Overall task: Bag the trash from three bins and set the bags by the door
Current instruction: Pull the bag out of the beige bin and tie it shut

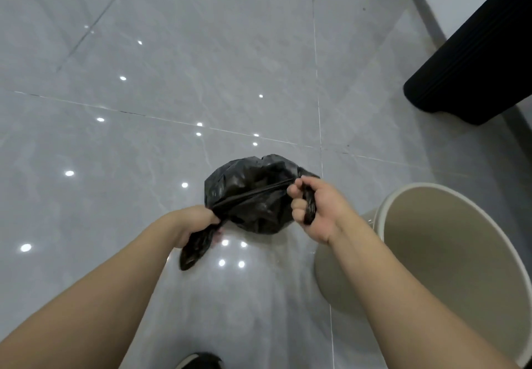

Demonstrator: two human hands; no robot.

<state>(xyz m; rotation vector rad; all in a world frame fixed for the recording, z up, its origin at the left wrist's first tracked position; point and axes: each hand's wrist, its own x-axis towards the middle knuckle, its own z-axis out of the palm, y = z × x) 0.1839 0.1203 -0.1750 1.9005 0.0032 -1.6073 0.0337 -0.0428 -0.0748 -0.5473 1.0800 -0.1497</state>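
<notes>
As the left hand [198, 224] and right hand [313, 204] clench the black trash bag's [253, 193] twisted ends above the floor [172, 80], overstrained thin plastic may tear, spilling trash beside the beige bin [431, 253].

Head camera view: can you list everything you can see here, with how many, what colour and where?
trash bag: one, black, over the floor at centre, its top pulled out to both sides
bin: one, beige, lower right, no liner showing inside
floor: grey glossy tiles with light reflections
dark object: one, black, upper right, standing on the floor
shoe: one, black, bottom edge
left hand: grips one twisted end of the bag
right hand: grips the other end, beside the bin
</notes>
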